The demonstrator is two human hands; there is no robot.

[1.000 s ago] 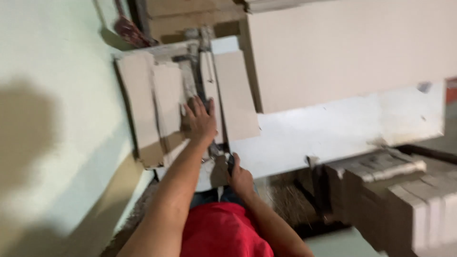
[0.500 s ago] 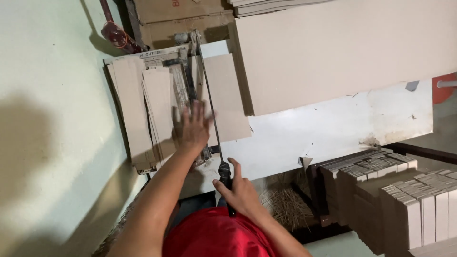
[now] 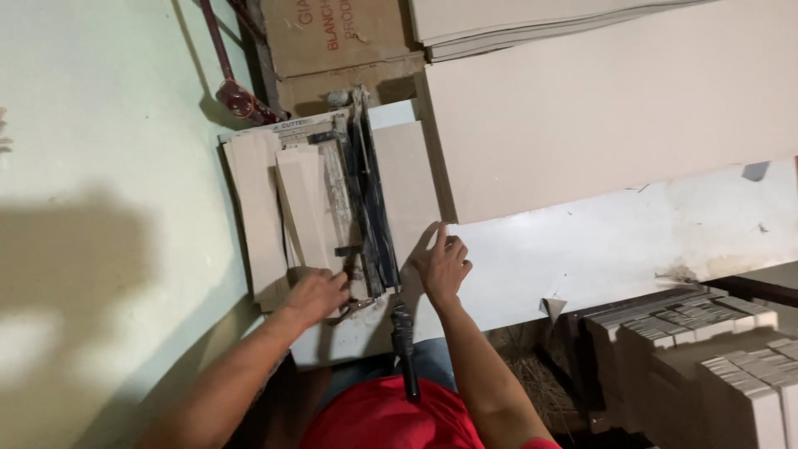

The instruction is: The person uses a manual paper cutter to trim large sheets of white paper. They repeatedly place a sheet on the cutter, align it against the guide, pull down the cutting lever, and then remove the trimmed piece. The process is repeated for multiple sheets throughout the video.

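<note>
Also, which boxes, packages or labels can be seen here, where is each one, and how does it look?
Cardboard box: top centre, behind the cutter; brown, rectangular, red print on its face.
Label strip: far edge of the paper cutter; narrow, whitish, dark print.
Stacks of small cartons: lower right; tan sides, pale tops, packed in rows.
No screens or signs show.
</note>
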